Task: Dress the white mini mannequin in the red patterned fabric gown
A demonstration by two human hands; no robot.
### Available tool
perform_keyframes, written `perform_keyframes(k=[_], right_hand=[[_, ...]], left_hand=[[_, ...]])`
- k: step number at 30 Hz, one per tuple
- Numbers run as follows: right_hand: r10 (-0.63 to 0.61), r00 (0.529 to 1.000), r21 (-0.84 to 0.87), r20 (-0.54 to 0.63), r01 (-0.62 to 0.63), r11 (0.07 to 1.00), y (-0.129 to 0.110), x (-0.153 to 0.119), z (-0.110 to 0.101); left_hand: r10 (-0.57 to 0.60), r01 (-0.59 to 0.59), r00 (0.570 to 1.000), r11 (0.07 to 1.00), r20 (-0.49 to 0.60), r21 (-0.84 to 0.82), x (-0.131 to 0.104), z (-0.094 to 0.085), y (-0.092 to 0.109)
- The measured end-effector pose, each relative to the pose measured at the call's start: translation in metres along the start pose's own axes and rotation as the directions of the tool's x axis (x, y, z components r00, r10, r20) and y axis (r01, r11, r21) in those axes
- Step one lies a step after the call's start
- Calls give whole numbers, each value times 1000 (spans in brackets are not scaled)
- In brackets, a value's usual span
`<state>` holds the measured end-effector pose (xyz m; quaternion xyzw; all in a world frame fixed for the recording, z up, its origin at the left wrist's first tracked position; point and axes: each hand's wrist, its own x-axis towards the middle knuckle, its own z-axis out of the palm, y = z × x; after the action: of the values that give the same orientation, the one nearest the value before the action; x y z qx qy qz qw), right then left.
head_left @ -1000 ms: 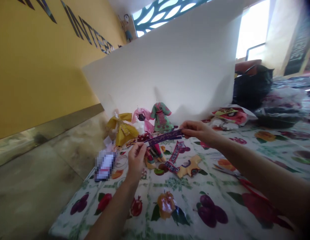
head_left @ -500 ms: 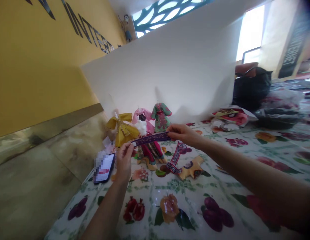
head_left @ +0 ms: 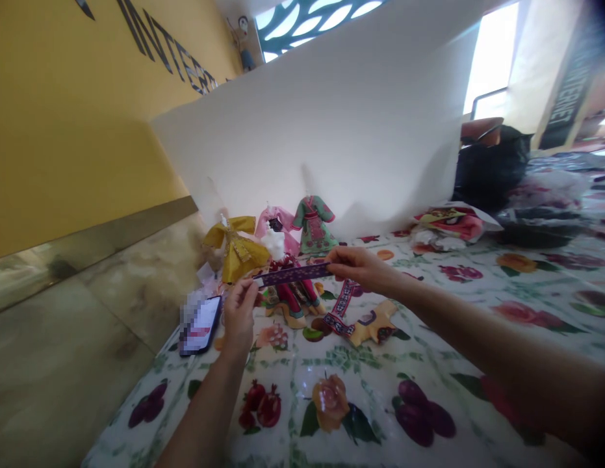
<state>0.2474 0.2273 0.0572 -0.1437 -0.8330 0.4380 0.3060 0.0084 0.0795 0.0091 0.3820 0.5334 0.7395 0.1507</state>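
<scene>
A narrow purple patterned fabric strip (head_left: 293, 274) is stretched nearly level between my two hands. My left hand (head_left: 240, 305) pinches its left end, and my right hand (head_left: 355, 265) pinches the right end. Behind the strip, partly covered by it, stands a small white mannequin in a red doll skirt (head_left: 293, 296) with a tan and teal hem. Below my right hand, a red-edged patterned band (head_left: 342, 309) lies on the table beside a small yellow doll top (head_left: 373, 323).
A yellow doll dress (head_left: 238, 247), a pink one (head_left: 285, 224) and a green robe (head_left: 314, 224) stand against a white board (head_left: 331, 123). A phone (head_left: 201, 325) lies left on the fruit-print tablecloth (head_left: 287, 448). Folded clothes (head_left: 451, 224) and black bags (head_left: 492, 166) sit right.
The strip has turned slightly, its face showing flatter toward me, and both hands still pinch its ends. The whole view has shifted a little.
</scene>
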Motion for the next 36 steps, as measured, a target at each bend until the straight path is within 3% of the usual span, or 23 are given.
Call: perform_keyframes(k=[6,14,24,36], right_hand=[[-41,997,20,-65,42,999,9,17,2],[-53,992,18,-115,56,998,19,57,8],[-54,988,-33,-146,49,998,29,80,6],[-85,990,-148,-109,68,987,29,106,13]], left_hand=[[-2,1,999,1000,-42,-23,12,2,-1],[-37,18,991,988,-125,-152,47,10,-8],[-130,109,989,965,-76,-237,66,23,-14],[-168,161,986,962,-15,-219,77,36,-19]])
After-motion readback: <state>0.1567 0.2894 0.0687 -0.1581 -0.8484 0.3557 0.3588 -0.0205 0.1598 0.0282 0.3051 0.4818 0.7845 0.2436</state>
